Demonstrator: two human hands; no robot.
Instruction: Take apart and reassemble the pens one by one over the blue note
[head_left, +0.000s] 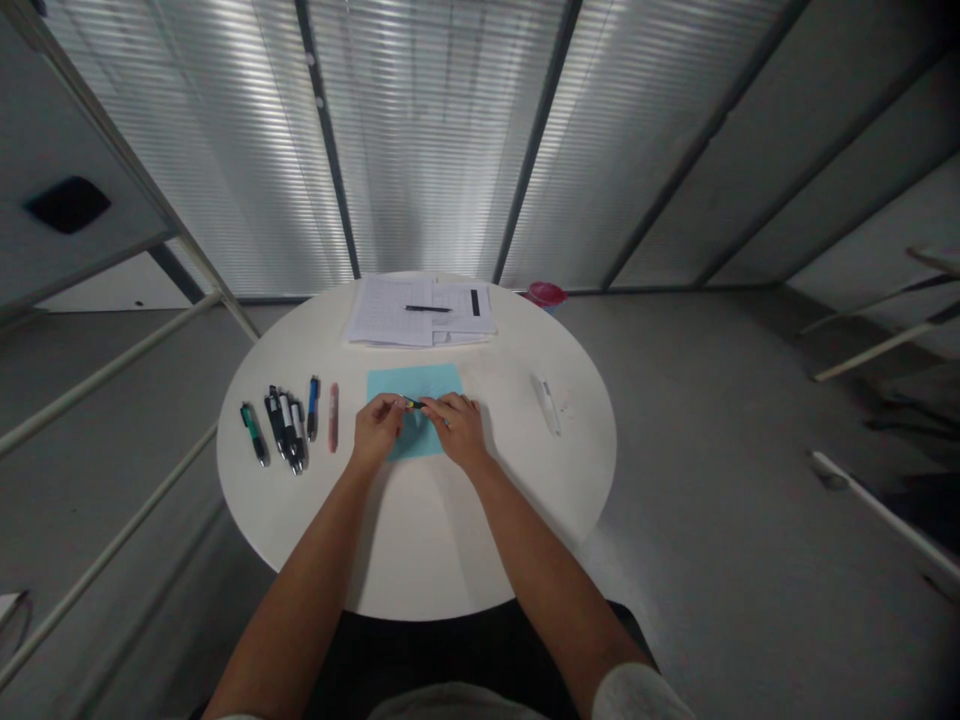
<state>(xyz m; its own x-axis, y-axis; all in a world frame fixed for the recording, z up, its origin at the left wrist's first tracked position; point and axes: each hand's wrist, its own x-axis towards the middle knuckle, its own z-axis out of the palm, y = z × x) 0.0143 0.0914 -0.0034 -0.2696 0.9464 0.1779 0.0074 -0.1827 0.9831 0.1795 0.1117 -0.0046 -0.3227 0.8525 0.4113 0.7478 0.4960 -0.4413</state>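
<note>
With the fingers of our left hand (380, 425) pinched closed on one end and those of our right hand (456, 425) on the other, we hold a small yellow-and-black piece (413, 404) over the blue sheet (415, 381) on our worktop (442, 545). Pens (285, 420) lie to our left; papers (390, 315) lie beyond the sheet.

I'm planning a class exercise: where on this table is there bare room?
Bare: the front of the table, between the blue sheet and near edge; also between the right hand and white pen. Crowded: left, with pens; back, with papers; middle, where both hands hold a small dark object.
</note>
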